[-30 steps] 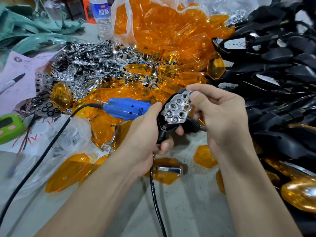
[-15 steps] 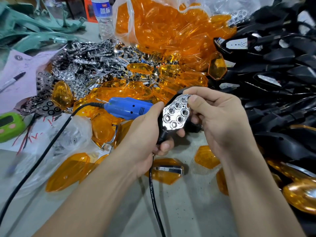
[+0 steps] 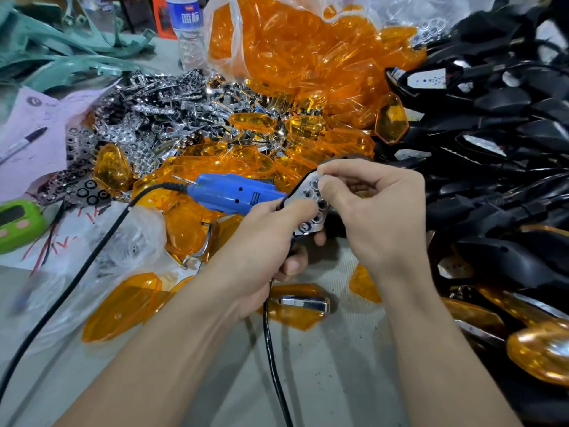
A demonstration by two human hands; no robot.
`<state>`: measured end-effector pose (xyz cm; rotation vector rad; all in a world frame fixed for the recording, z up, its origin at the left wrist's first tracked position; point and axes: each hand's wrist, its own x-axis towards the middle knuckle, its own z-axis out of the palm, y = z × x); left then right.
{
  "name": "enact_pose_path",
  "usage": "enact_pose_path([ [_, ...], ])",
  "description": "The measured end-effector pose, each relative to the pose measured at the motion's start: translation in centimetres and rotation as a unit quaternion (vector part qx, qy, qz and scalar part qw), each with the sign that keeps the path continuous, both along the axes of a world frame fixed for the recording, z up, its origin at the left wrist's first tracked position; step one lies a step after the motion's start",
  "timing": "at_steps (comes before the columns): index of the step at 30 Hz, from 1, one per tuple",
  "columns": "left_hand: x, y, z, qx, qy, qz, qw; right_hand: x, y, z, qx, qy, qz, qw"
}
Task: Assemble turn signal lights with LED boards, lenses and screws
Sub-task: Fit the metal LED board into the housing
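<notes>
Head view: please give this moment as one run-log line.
step: seat reflector in housing | left hand: grips housing | right hand: pinches reflector | blue screwdriver: on orange lenses

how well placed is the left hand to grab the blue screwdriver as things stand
Likely yes, but not freely: the blue screwdriver lies just behind the left hand with nothing between, yet that hand grips the half-built turn signal and must release it first.

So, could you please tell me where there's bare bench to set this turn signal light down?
Best patch: the grey bench between your forearms, crossed only by the black cable. A second lies left of the left arm, bounded by the screwdriver cord and a loose orange lens. Farther back, chrome reflectors, lenses and black housings crowd everything.
</notes>
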<state>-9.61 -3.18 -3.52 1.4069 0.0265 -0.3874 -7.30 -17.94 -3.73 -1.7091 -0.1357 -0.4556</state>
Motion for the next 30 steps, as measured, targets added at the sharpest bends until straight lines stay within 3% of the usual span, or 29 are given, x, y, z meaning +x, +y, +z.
enact_pose_path([
  [7, 0.3, 0.4, 0.4, -0.003, -0.014, -0.009, 1.000, -0.6, 1.8, -0.9, -0.057, -0.098, -0.103, 0.988],
  [12, 0.1, 0.3, 0.1, 0.015, -0.031, 0.007, 0.999, -0.5, 1.5, -1.0, -0.041, 0.003, -0.033, 0.999],
  [20, 0.4, 0.2, 0.0, -0.004, -0.011, -0.014, 1.000, -1.3, 2.3, -0.5, -0.115, -0.107, -0.106, 0.982],
  [25, 0.6, -0.1, -0.6, -0.001, 0.032, -0.026, 0.999, -1.0, 2.2, -0.7, -0.136, -0.112, -0.153, 0.972],
  [28, 0.2, -0.1, -0.8, -0.040, -0.005, -0.055, 0.998, -0.6, 2.0, -0.7, -0.123, -0.090, -0.124, 0.981],
  [30, 0.3, 0.2, -0.9, -0.057, -0.016, -0.063, 0.996, -0.5, 1.8, -0.3, -0.038, -0.036, -0.072, 0.996],
])
